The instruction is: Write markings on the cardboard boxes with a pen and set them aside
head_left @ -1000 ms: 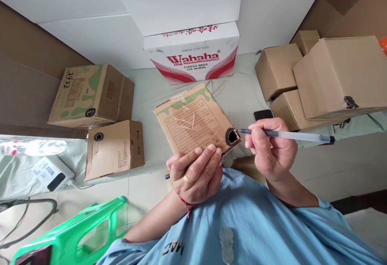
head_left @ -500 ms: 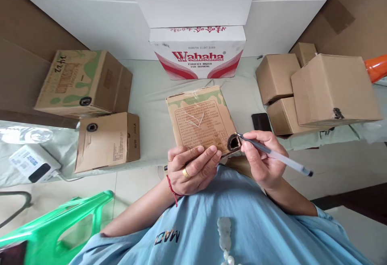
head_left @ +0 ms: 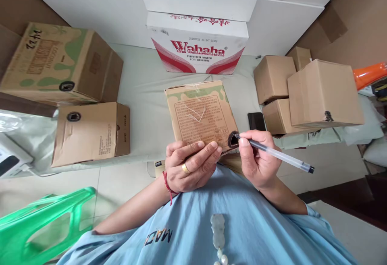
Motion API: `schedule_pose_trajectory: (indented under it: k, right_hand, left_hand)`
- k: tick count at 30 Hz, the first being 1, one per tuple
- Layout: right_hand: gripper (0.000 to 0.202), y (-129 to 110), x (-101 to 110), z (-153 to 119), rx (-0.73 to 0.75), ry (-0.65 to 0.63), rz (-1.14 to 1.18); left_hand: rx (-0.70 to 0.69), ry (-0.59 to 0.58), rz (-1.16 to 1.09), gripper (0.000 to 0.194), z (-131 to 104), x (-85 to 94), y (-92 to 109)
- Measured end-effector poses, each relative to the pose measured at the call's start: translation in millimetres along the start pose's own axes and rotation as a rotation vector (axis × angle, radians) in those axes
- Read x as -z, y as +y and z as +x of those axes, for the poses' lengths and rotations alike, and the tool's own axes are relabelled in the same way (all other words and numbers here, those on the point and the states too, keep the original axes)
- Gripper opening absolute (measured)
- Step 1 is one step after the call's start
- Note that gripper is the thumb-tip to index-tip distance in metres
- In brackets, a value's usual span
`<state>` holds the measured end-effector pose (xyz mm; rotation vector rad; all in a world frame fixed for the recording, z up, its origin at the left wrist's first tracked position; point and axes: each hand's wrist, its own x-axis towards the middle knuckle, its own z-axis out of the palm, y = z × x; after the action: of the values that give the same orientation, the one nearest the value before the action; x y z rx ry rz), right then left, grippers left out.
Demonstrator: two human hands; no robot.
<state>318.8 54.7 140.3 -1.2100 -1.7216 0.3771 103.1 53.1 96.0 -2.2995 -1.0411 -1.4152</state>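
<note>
The fingers (head_left: 193, 162) of the left hand (head_left: 189, 170) lie close together over the lower edge of the cardboard box (head_left: 196, 112), gripping it; the thumb is out of sight. The box is at the centre of the frame, in front of the torso, printed face upward and slightly skewed; whether its underside bears on the worktop (head_left: 243, 96) cannot be told. Keep this grip firm, since a box that turns under the nib will spoil the line, and keep the fingertips clear of fresh ink. At the lower right corner of the printed face is a black-ringed opening (head_left: 233, 139). Work the nib around its rim in short, overlapping strokes; light pressure should spare the cut edge, which could tear or fray. To the right, the pen (head_left: 279, 155) is pinched between the thumb and index finger of the right hand (head_left: 260, 158), close to the tip, with the barrel sloping down toward the lower right. The nib is at the opening's right edge; actual contact is too small to confirm. Hold this short grip for control, and turn the box rather than strain the wrist.
</note>
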Motion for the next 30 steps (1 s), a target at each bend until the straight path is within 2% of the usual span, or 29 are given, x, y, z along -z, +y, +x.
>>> schedule_pose_trajectory:
  k: [8,12,15,17,22,26,30]
  right_hand:
    - [0.009,-3,4,1,0.016,-0.047,-0.004]
    - [0.008,-5,7,0,0.019,-0.093,0.021]
    - [0.008,-7,11,-1,0.043,-0.122,0.025]
    - [0.009,-5,13,-2,0.047,-0.095,0.033]
    - [0.013,8,14,-8,-0.028,0.051,0.026]
    - [0.015,15,11,-7,-0.038,0.031,0.030]
    - [0.014,16,8,-5,-0.037,-0.007,0.022]
  left_hand:
    - [0.003,-0.001,-0.028,0.037,-2,-0.3,1]
    - [0.014,0.019,-0.028,0.032,-2,-1.3,1]
    - [0.025,0.022,-0.024,0.039,-2,-2.5,2]
    - [0.025,0.019,-0.026,0.043,-2,-2.9,3]
    - [0.029,0.018,-0.019,0.035,-2,-2.6,3]
    - [0.025,0.007,-0.027,0.046,-3,-2.0,3]
    - [0.026,0.007,-0.032,0.048,-4,-2.0,3]
